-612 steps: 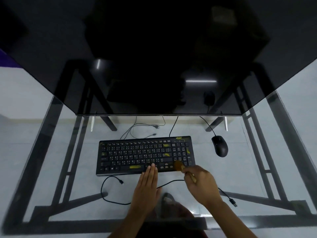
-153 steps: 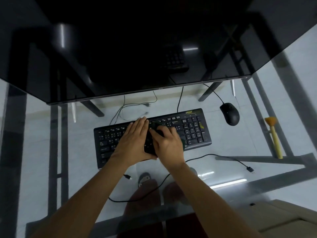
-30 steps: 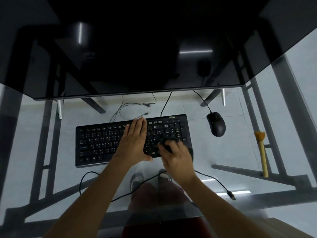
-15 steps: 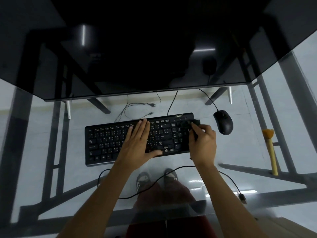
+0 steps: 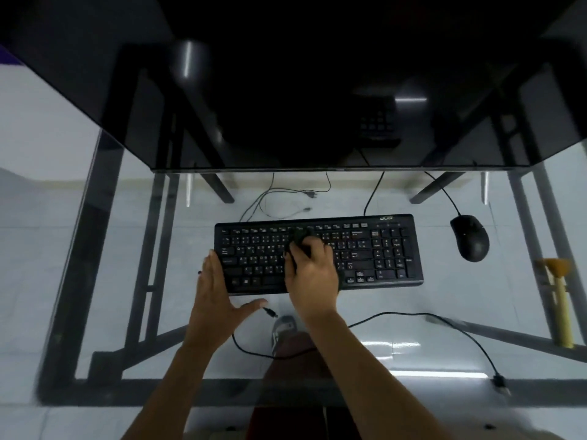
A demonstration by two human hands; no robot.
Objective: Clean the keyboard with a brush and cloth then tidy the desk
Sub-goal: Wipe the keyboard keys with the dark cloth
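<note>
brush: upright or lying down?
Lying flat. The brush rests lengthwise on the glass desk at the far right, orange bristles pointing away, yellow handle toward the person, neither hand on it.

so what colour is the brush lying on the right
Yellow handle with an orange head, seen in the head view.

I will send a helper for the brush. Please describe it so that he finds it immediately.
Start at the black keyboard on the glass desk, then pass the black mouse to its right. Further right lies the brush, alone, near the edge. It is the only coloured item: pale yellow handle, orange bristles pointing away from the person.
</note>
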